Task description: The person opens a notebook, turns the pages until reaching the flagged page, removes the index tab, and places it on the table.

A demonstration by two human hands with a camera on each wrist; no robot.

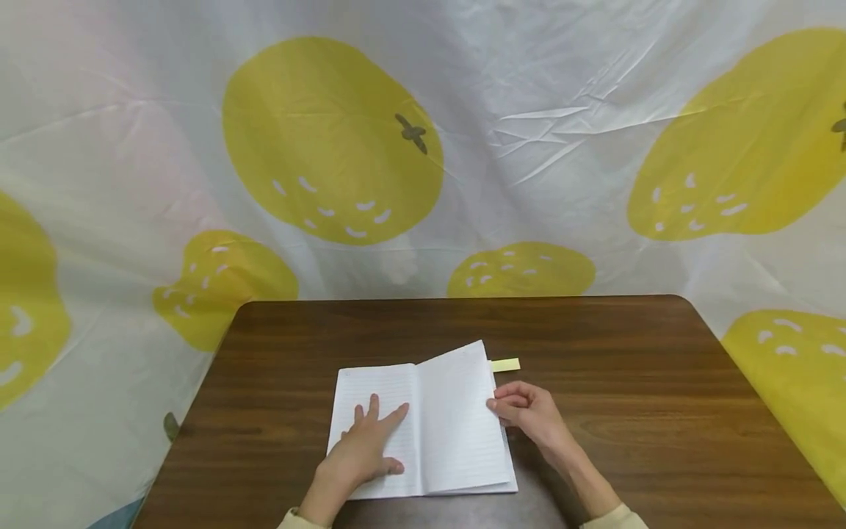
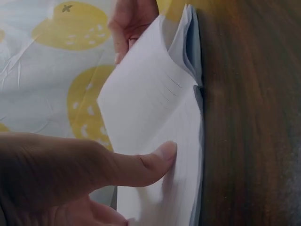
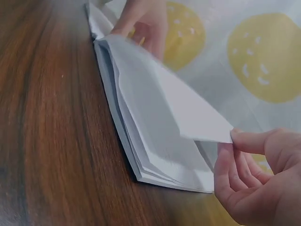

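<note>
Head view: An open notebook (image 1: 423, 426) lies near the front edge of the dark wood worktop (image 1: 628, 411), midway between its left and right corners. The left hand (image 1: 363, 452) rests flat on the left page, fingers spread and straight. The right hand (image 1: 529, 413) pinches the outer edge of the raised right-hand page (image 1: 459, 411). A yellow slip (image 1: 505, 364) pokes out past the notebook's far right corner.

Left wrist view: The left thumb (image 2: 155, 162) presses down on the ruled paper (image 2: 150, 108), holding the book still; the lifted leaf stands above it, with the right hand's fingers (image 2: 129, 23) at its far edge.

Right wrist view: The right hand's fingertips (image 3: 244, 141) grip the free corner of one leaf (image 3: 178, 103), which is lifted clear of the stack (image 3: 155, 165) below; the left hand (image 3: 146, 21) lies beyond, at the far end.

Turning it well: The page looks best swung over in an arc by its corner alone, kept loose enough not to crease, while the flat hand stays planted so the spine does not slide toward the worktop's edge.

Page and fingers: The leaf's edge sits between thumb and forefinger; the remaining pages lie just beneath, apart from the fingers.
</note>
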